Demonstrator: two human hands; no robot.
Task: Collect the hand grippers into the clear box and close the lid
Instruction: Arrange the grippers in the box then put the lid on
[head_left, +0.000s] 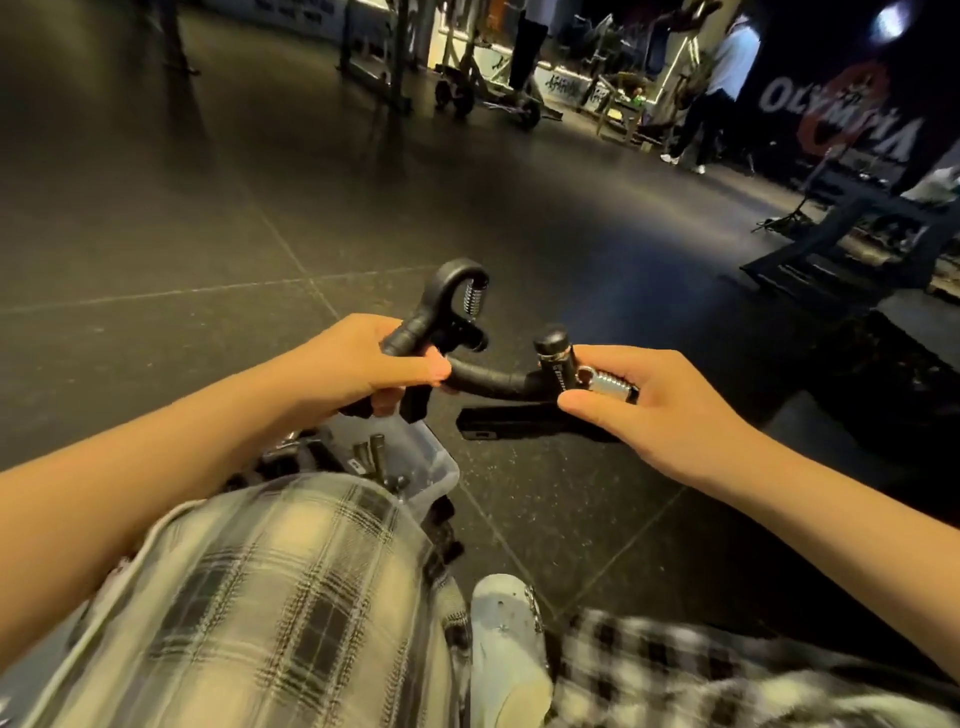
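Note:
My left hand (363, 366) grips a black hand gripper (449, 306) by its handles, its hooked top and steel spring pointing up. My right hand (654, 400) holds a second black hand gripper (498, 376) at its spring end, lying sideways with one curved handle reaching toward my left hand. Both are held in the air above the dark floor. The clear box (423, 460) sits on the floor below my left hand, partly hidden by my knee. Several black gripper handles show inside it. No lid is visible.
My knees in plaid trousers (291, 597) and a white shoe (506, 639) fill the bottom. The dark tiled gym floor (208, 208) spreads ahead. A black bench frame (841, 244) stands at right. Weight racks and two standing people (722, 78) are far back.

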